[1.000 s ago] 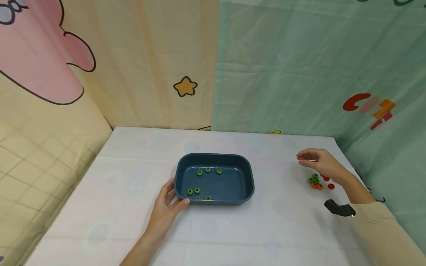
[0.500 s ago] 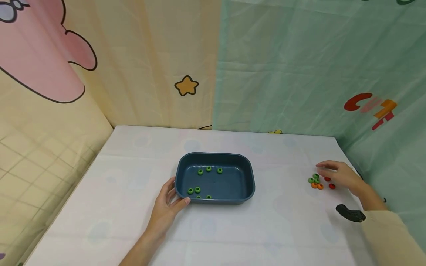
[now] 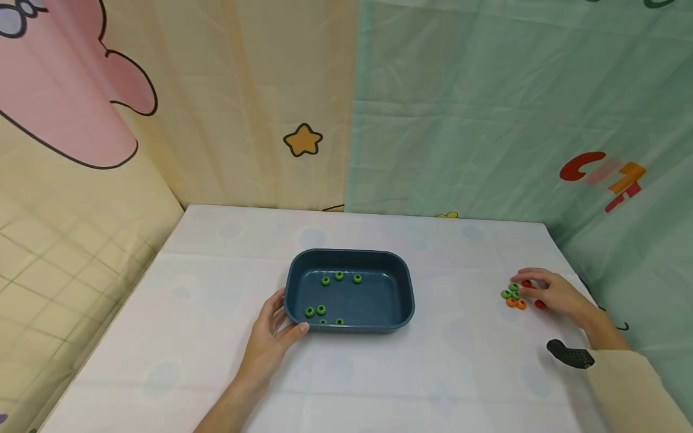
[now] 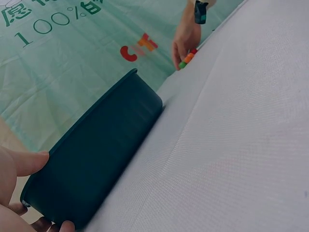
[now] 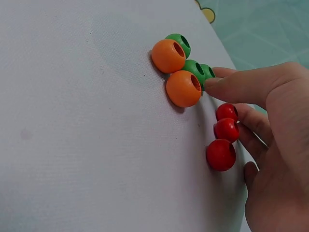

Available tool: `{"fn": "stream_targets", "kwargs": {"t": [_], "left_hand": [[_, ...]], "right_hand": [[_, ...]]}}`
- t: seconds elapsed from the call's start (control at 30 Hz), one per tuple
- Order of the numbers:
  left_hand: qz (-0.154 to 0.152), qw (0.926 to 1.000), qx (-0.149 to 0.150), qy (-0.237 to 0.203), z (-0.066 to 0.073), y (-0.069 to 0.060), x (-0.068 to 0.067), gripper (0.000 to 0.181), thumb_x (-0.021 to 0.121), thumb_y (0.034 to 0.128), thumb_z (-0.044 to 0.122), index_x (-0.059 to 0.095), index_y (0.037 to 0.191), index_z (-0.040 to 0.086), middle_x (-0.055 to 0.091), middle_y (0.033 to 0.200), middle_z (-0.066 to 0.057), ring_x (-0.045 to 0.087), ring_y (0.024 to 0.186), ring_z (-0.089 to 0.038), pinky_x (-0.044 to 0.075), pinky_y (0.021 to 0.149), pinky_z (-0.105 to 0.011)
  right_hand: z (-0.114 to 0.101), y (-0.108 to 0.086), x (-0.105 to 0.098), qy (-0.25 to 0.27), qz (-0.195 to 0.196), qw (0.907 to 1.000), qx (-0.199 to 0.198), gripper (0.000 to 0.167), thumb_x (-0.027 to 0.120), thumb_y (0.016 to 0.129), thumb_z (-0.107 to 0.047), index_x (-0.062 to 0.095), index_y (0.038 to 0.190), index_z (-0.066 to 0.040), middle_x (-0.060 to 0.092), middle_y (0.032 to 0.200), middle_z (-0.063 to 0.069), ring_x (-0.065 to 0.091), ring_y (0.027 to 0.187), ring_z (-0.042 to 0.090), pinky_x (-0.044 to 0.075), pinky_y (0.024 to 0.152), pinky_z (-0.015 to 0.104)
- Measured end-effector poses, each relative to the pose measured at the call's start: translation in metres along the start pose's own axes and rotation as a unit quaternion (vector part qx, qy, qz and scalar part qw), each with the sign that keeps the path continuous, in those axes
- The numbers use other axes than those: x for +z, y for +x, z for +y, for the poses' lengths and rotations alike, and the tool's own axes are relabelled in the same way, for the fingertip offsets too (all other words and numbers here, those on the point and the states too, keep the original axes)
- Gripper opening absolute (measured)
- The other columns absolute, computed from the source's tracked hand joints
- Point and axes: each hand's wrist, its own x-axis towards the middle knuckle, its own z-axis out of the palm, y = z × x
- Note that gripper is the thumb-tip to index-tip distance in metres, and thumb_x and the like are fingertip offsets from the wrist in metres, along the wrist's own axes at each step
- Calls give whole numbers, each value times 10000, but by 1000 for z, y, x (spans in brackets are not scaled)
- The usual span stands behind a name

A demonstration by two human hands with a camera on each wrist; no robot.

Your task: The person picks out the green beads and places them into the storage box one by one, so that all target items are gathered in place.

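Note:
My left hand (image 3: 271,343) grips the left front corner of a dark blue tray (image 3: 403,325). Its thumb lies on the rim, and its fingertips reach low on the tray's side in the left wrist view. Several green beads (image 3: 325,281) lie inside. At the table's right, my right hand (image 3: 557,296) is over loose beads, its thumb and index finger spread on either side of a green bead (image 5: 207,72). Whether they press on it I cannot tell. Beside that bead lie more green ones and two orange beads (image 5: 183,89). Three red beads (image 5: 226,130) lie under the palm.
A white patterned cloth covers the table (image 3: 216,373). Behind it hangs a beige and green curtain (image 3: 455,120), which also closes off both sides. A black strap-like piece (image 3: 570,355) juts from the right sleeve.
My right hand has moved right and down onto the loose beads, its fingers now around the green ones. The left hand and the tray have stayed put.

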Motion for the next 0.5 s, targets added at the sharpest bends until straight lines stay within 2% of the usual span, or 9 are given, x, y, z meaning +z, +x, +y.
{"fn": "stream_targets", "kwargs": {"t": [0.2,0.5], "left_hand": [[0,10000,-3,24,0,0,-1,868,799,909,52,291,1609,123,298,1630,-116,329,1486,-309,436,1120,-345],[-8,10000,39,-18,-2,1,-1,859,795,910,45,297,1605,123,297,1630,-115,333,1482,-309,441,1117,-344]], "right_hand": [[0,0,4,-127,77,9998,-155,473,716,997,-239,626,1304,110,335,1498,359,219,1395,615,215,1084,810],[-2,2,4,-190,231,9995,68,530,722,994,-313,624,1314,97,351,1502,368,221,1402,618,219,1077,816]]}}
